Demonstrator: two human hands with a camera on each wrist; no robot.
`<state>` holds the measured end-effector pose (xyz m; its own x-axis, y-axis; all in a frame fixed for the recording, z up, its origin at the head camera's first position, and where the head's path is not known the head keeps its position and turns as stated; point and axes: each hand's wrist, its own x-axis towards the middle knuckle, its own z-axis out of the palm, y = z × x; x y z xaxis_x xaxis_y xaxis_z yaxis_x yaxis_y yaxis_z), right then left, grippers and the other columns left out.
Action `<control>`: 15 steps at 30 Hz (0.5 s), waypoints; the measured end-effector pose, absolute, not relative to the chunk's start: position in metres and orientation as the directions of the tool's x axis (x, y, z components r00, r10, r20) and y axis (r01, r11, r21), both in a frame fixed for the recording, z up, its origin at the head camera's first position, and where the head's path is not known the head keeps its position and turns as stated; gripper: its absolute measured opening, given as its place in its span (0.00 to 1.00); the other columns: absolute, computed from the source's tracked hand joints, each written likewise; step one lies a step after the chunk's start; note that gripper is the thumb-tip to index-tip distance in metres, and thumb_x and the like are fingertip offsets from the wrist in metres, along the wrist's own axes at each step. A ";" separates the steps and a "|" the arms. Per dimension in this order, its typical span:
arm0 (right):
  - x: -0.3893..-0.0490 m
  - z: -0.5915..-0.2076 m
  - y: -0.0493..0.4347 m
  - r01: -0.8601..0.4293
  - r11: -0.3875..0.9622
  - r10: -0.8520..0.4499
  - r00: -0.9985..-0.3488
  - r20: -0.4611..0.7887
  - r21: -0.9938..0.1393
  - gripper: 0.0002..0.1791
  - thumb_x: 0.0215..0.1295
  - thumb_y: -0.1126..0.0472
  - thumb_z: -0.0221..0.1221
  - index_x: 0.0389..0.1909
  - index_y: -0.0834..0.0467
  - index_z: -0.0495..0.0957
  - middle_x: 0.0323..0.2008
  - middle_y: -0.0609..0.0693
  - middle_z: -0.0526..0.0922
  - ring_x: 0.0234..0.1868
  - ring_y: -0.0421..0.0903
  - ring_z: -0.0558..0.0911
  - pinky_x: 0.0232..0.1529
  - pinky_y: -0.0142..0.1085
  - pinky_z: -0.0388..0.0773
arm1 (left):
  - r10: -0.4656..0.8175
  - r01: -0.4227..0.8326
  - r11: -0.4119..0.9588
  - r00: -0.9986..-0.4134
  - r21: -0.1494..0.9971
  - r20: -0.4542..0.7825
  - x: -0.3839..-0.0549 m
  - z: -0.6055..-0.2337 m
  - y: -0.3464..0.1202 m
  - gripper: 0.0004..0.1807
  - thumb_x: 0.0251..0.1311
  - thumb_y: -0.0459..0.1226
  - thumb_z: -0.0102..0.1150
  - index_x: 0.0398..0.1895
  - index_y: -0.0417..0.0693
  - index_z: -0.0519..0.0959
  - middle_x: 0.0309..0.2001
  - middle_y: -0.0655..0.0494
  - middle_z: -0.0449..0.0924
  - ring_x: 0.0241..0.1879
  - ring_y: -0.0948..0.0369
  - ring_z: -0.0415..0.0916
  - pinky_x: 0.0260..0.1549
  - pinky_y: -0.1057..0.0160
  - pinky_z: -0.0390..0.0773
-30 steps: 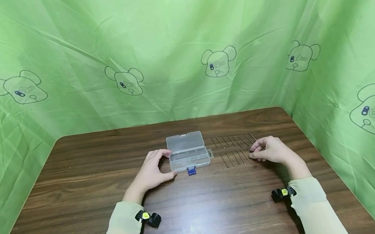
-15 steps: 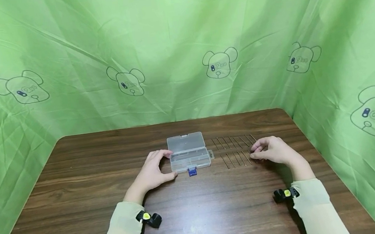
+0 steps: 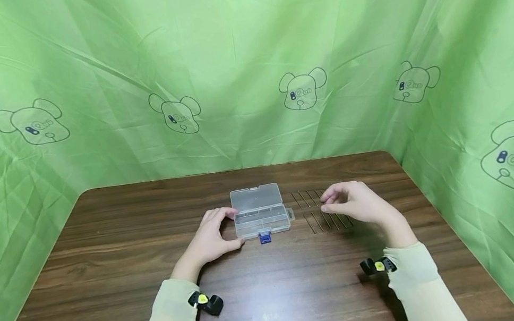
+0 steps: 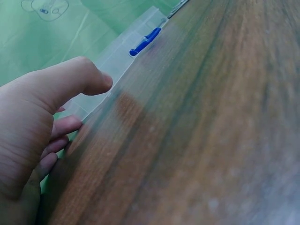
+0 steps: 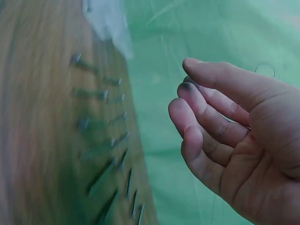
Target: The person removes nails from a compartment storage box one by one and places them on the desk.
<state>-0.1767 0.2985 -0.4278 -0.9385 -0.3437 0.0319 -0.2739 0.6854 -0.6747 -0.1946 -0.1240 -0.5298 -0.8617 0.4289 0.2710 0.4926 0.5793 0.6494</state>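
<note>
A clear plastic storage box (image 3: 270, 231) lies with its lid (image 3: 256, 198) folded back and its blue latch (image 3: 265, 238) towards the person. My left hand (image 3: 210, 236) holds the box's left end, thumb at the front corner and fingers at the side; the thumb (image 4: 96, 84) touches its edge in the left wrist view. Right of the box, several slim metal nails (image 3: 310, 224) lie in two rows. Over these rows hovers my right hand (image 3: 358, 204), fingers loosely bent and thumb close to them. The right wrist view shows nothing held between thumb and fingers, with blurred nails (image 5: 102, 177) beside.
The dark wooden table (image 3: 274, 297) extends around both hands. Green cloth (image 3: 245, 140) with printed bear outlines hangs behind it and at the sides. A clear hanging tab (image 3: 290, 213) sticks out from the box's right end, towards the nails.
My right hand has left the right end of the nail rows and moved left over their middle, uncovering nails at the front row's right end. My left hand has stayed at the box.
</note>
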 end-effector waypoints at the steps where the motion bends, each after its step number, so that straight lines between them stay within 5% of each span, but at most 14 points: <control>1: -0.178 -0.426 0.293 -0.290 0.683 -0.358 -0.933 0.038 -0.670 0.14 0.69 0.53 0.76 0.49 0.55 0.90 0.38 0.42 0.89 0.42 0.43 0.86 0.44 0.38 0.81 | 0.430 0.494 0.580 -0.861 0.648 0.272 -0.195 -0.530 -0.124 0.39 0.49 0.45 0.86 0.66 0.51 0.79 0.56 0.58 0.82 0.65 0.51 0.71 0.70 0.45 0.68; 15: -0.198 -0.416 0.232 -0.374 0.589 -0.455 -0.886 0.089 -0.717 0.12 0.69 0.55 0.75 0.49 0.55 0.90 0.40 0.41 0.89 0.44 0.44 0.86 0.49 0.41 0.83 | 0.441 0.512 0.582 -0.851 0.632 0.284 -0.196 -0.529 -0.124 0.40 0.49 0.45 0.84 0.68 0.50 0.79 0.56 0.57 0.82 0.65 0.51 0.71 0.70 0.45 0.67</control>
